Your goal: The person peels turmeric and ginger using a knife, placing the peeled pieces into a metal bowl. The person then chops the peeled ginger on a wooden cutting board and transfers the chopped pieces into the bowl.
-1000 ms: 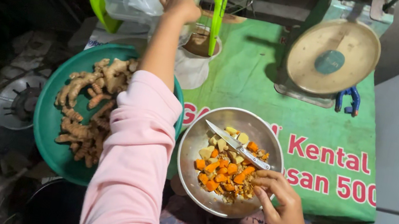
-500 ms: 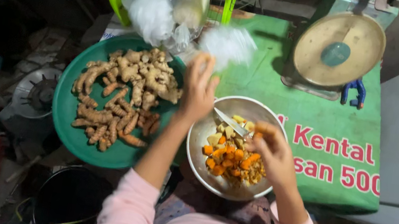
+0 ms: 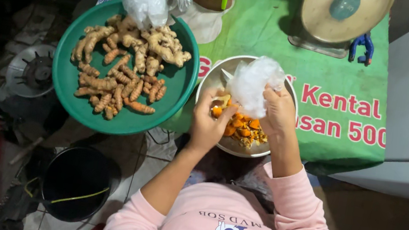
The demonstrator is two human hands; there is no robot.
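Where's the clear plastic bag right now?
In the head view, the plastic bag is right of centre, held by the right hand above the metal bowl.

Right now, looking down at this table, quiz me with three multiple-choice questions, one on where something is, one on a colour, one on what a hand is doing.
1. Where does the round green plastic tray of pale brown roots sit relative to the round metal bowl of orange cut pieces?
A. To its left in the picture
B. To its right in the picture
C. Stacked inside it

2. What colour is the cloth that covers the table?
A. Blue
B. Green
C. Yellow

3. What is the right hand doing?
A. Lying flat on the table
B. Gripping a knife
C. Holding a thin clear plastic bag above the bowl

Answers:
1. A, the tray lies left of the bowl.
2. B, the cloth is green with pale and red lettering.
3. C, the fingers pinch the crumpled bag over the bowl, while the left hand is over the cut pieces.
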